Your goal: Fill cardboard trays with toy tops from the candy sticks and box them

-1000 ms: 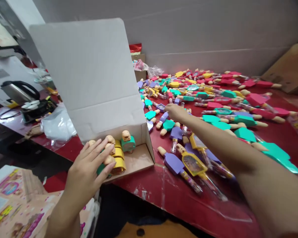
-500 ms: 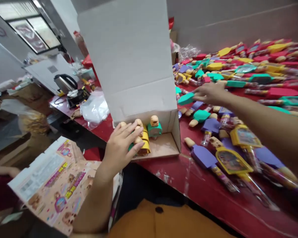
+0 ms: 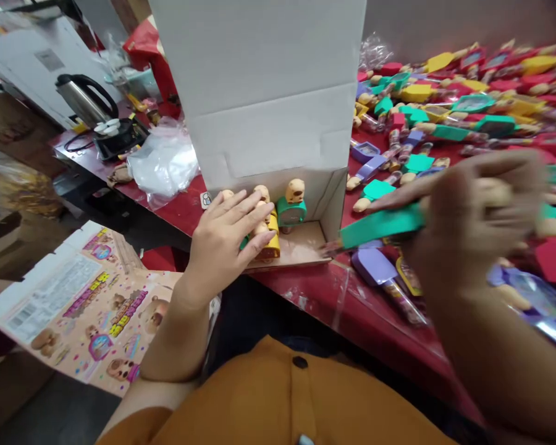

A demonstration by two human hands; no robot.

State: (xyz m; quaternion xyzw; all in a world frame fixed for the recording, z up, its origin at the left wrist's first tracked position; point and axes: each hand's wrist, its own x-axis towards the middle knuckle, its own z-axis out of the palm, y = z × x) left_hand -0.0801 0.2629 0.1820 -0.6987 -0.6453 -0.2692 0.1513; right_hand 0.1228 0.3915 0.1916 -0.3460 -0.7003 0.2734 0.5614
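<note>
Right hand (image 3: 472,216) holds teal toy (image 3: 380,225); left (image 3: 225,247) spread

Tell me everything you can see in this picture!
red table: one, red, under most things.
cardboard box: one, white, on the table, flap standing up.
small toys: at least four, yellow and teal, inside the box.
heap of toys: many, pink, yellow, teal and purple, on the table right of the box.
kettle: one, steel with black handle, far left.
plastic bag: one, clear, left of the box.
printed card sheet: one, pale pink, lower left.
left hand: one, spread against the small toys.
right hand: one, holding a teal toy beside the box.
</note>
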